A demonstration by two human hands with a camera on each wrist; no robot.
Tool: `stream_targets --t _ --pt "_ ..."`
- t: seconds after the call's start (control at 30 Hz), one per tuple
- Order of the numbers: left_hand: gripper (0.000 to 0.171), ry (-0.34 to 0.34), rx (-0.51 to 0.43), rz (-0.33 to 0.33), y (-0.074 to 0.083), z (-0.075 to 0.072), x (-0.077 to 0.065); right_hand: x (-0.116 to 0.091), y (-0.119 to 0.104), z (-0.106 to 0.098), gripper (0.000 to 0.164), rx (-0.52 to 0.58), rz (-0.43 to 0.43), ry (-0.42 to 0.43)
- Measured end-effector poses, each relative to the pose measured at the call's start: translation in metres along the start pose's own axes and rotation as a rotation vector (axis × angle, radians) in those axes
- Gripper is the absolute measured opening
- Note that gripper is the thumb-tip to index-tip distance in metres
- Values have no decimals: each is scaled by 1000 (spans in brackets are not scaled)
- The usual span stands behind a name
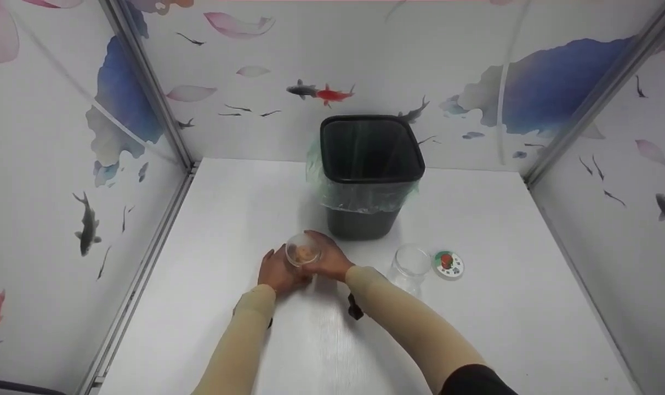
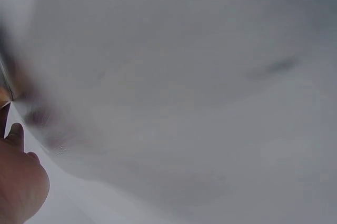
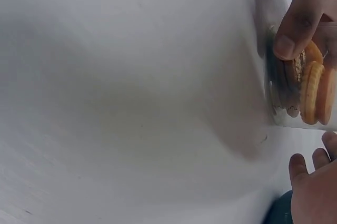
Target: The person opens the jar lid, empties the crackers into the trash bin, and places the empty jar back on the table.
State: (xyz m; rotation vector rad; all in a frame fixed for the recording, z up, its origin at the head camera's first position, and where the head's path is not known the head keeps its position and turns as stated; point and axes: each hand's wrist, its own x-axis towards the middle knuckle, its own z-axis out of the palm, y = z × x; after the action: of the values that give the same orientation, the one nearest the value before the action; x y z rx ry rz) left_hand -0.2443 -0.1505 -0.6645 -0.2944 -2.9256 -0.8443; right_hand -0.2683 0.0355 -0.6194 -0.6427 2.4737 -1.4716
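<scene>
A clear jar (image 1: 295, 255) with round sandwich biscuits (image 3: 311, 90) inside is held between both hands, in front of a dark bin. From the left, my left hand (image 1: 277, 271) grips it. In the right wrist view, that hand's thumb (image 3: 296, 32) presses the jar wall. My right hand (image 1: 332, 260) reaches round the jar from the right, with fingers on the far side; in the right wrist view, its lower fingers (image 3: 298, 166) stand slightly off the wall. Only a sliver of the jar shows in the left wrist view, beside the left hand (image 2: 23, 187).
The dark grey bin (image 1: 362, 219) with a translucent liner (image 1: 340, 195) stands behind the hands. A second clear jar (image 1: 410, 266) is at the right, with a round printed lid (image 1: 448, 265) beside it. Patterned walls (image 1: 244, 109) enclose the white table (image 1: 529, 307).
</scene>
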Motion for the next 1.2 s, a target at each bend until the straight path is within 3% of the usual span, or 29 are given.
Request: stream_targets --t 0.2,0.37,0.9,1.2 --pt "96 12 26 21 -1 1 1 -7 2 4 105 -38 46 68" --pt "97 40 31 34 -3 -2 1 -9 2 13 106 -31 30 105" --pt "93 18 -11 10 2 3 1 -2 1 -1 98 -26 1 19" --pt "95 26 5 18 0 0 -1 -11 4 7 107 -62 37 70"
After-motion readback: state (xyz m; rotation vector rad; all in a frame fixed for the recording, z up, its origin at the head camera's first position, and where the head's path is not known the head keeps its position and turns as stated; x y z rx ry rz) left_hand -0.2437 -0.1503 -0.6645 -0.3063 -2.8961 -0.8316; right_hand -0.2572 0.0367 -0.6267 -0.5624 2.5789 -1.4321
